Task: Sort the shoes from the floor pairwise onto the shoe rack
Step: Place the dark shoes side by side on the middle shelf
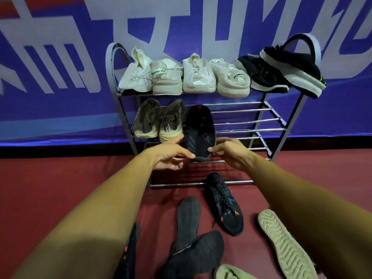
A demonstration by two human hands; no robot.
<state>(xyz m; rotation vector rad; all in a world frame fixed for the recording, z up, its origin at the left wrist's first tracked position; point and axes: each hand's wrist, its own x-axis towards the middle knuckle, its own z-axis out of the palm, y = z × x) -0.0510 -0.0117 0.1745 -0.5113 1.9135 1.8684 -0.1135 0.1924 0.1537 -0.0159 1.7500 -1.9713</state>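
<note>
Progress: roughly half done, by my judgement. Both hands sit close together at the heel of a black shoe (199, 131) on the middle shelf of the rack (271, 119). The left hand (171, 156) and the right hand (229, 152) each hold it loosely between thumb and fingers.

Just left of the left hand stands a beige pair (161, 121). Above the hands, the top shelf carries two white pairs (181, 77) and one black pair (281, 71).

Outstanding: the likely mate (225, 204), black with orange marks, lies on the floor below the right hand. At least five more floor shoes (193, 238) lie nearer the person.

Writing: the beige heel tab appears to begin "RAFOR", the rest unclear. The white shoes' labels and the cropped banner (60, 57) lettering are illegible.
</note>
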